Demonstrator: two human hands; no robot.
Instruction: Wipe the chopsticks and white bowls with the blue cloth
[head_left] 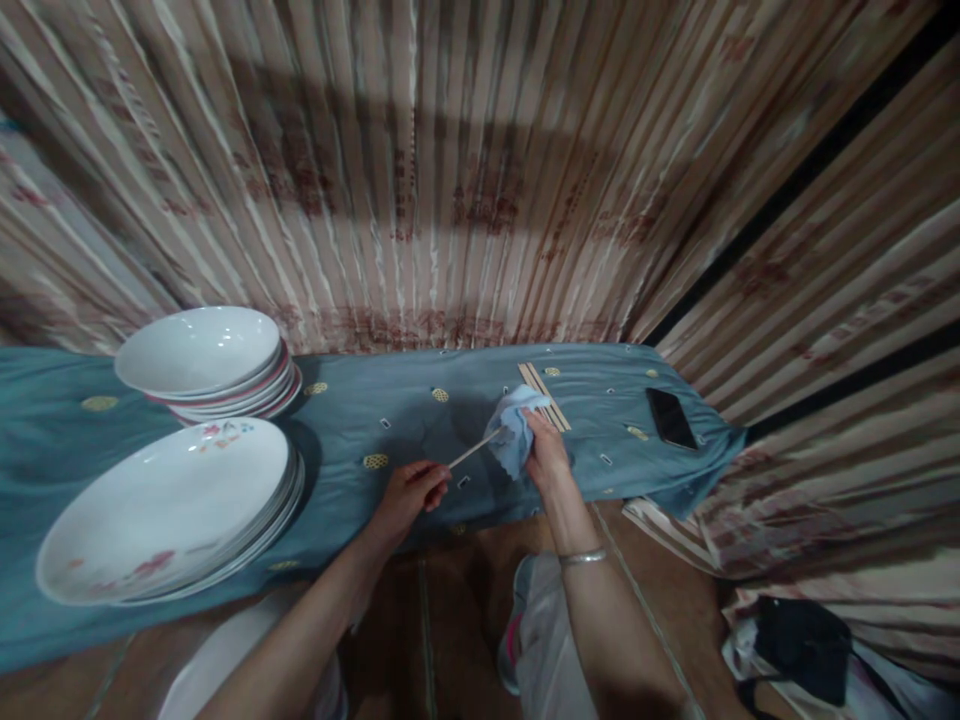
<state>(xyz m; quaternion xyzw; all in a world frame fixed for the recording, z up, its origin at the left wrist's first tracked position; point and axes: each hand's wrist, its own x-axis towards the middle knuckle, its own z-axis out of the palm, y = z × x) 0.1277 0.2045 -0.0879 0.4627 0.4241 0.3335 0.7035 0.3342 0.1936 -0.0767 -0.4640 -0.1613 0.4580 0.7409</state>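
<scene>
Between my hands runs a thin chopstick, held above the cloth-covered table. My left hand is closed around its near end, fingers curled. A light blue wiping cloth is bunched in my right hand, and the chopstick's other end goes into its folds, where it is hidden. Just behind the cloth, several more chopsticks lie side by side on the table, partly covered by it in this view.
On the left stand a stack of white bowls and, nearer, a stack of flowered oval plates. A black phone lies toward the right end. Pleated curtains hang behind and on the right. A dark bag is low at right.
</scene>
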